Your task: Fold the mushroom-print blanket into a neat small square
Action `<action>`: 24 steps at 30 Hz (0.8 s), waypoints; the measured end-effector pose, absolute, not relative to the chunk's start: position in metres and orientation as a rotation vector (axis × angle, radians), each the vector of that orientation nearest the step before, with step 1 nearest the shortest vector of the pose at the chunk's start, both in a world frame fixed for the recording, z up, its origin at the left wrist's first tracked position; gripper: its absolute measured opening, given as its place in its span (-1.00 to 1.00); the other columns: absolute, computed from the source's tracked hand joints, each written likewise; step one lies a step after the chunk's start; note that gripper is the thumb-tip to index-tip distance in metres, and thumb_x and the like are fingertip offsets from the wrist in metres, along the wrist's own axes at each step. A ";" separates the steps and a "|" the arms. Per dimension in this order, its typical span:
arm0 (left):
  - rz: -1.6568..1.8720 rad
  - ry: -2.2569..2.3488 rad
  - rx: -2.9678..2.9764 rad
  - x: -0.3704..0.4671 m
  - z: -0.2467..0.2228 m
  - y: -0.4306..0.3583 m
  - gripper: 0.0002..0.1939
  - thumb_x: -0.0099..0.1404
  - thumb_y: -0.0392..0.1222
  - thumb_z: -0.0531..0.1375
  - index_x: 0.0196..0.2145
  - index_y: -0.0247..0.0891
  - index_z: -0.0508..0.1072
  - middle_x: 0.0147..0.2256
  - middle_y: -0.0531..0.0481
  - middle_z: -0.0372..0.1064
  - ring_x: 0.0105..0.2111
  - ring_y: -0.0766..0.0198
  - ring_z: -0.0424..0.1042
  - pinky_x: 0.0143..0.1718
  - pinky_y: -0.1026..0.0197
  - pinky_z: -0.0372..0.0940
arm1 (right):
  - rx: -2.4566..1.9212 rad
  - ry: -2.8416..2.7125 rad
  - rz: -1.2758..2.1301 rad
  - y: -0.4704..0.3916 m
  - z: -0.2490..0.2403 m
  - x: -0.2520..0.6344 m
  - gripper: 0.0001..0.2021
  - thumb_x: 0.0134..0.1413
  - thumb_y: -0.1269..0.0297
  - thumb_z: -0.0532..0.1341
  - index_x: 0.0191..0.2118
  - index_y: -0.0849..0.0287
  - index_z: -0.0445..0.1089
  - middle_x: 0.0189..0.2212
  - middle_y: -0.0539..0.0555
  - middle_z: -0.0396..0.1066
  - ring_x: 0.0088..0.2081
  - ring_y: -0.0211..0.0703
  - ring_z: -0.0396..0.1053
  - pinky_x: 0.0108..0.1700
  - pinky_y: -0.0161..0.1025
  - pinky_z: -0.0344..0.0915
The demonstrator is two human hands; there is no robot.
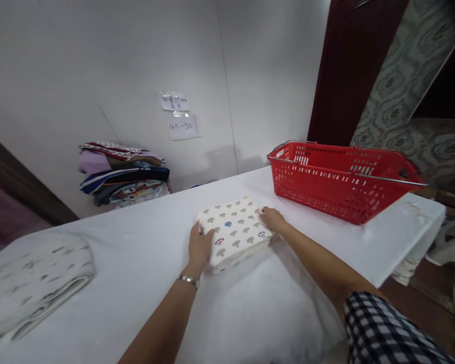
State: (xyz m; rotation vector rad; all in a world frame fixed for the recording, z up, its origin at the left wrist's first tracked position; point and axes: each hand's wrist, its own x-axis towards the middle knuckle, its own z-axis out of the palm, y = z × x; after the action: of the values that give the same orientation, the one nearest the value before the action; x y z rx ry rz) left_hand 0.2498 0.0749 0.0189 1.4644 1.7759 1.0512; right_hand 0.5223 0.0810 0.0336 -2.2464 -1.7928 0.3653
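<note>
A folded white cloth [235, 232] with a mushroom print lies on the white-covered table in front of me, most mushrooms grey-beige and a few blue or red. My left hand [200, 246] grips its left edge, thumb on top; a silver watch is on that wrist. At the right edge, my right hand [273, 221] holds the same cloth, fingers closed around the side and partly hidden. Just below the cloth is a crumpled clear plastic bag [261, 308].
To the right stands a red plastic basket [318, 184] with metal handles. Another folded, patterned white cloth [38, 278] lies at the left. Beyond the table's far edge is a stack of folded fabrics [125, 174] against the wall. Two paper notes [185, 126] hang above.
</note>
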 end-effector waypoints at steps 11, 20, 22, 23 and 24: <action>1.001 1.803 1.798 0.254 0.029 0.065 -0.37 0.26 -0.01 0.09 0.23 -0.29 0.11 0.31 -0.23 -0.15 0.30 0.05 -0.13 0.25 0.00 -0.10 | -2.209 -1.886 0.335 0.082 0.034 0.523 -0.64 0.21 0.22 0.01 0.08 0.20 0.24 -0.07 0.25 0.41 -0.07 0.02 0.38 -0.15 -0.21 0.23; 0.575 1.686 2.126 0.264 0.014 0.054 -0.55 0.29 0.09 0.03 0.08 -0.08 0.33 0.29 -0.09 -0.04 0.30 0.03 -0.14 0.22 -0.24 -0.20 | -2.202 -1.873 0.445 0.085 0.031 0.530 -0.58 0.20 0.15 0.06 0.12 0.20 0.25 -0.01 0.22 0.40 -0.04 -0.03 0.37 -0.11 -0.27 0.23; 0.631 1.704 2.099 0.261 0.019 0.049 -0.56 0.32 0.06 0.01 0.08 -0.10 0.35 0.27 -0.10 0.00 0.29 0.02 -0.09 0.23 -0.22 -0.19 | -2.214 -1.856 0.454 0.083 0.032 0.534 -0.52 0.19 0.08 0.06 0.17 0.19 0.20 0.01 0.22 0.38 -0.02 -0.02 0.36 -0.10 -0.25 0.24; 0.666 1.698 2.110 0.259 0.022 0.043 -0.56 0.33 0.05 -0.01 0.08 -0.12 0.35 0.26 -0.10 0.02 0.28 0.03 -0.08 0.24 -0.19 -0.19 | -2.216 -1.854 0.454 0.080 0.034 0.537 -0.48 0.19 0.04 0.07 0.19 0.19 0.16 0.02 0.23 0.38 -0.01 -0.01 0.35 -0.10 -0.24 0.25; 0.697 1.675 2.144 0.256 0.024 0.037 -0.55 0.34 0.05 -0.02 0.09 -0.15 0.34 0.26 -0.11 0.03 0.28 0.04 -0.08 0.25 -0.17 -0.20 | -2.218 -1.853 0.456 0.077 0.035 0.539 -0.44 0.18 -0.01 0.07 0.21 0.19 0.14 0.01 0.23 0.38 -0.01 0.00 0.35 -0.09 -0.23 0.25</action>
State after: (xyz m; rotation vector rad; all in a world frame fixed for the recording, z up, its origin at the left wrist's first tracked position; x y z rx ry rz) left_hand 0.2561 0.0370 0.0240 2.1443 1.6751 0.6969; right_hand 0.5387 0.0771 0.0354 -2.2177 -1.8527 0.4557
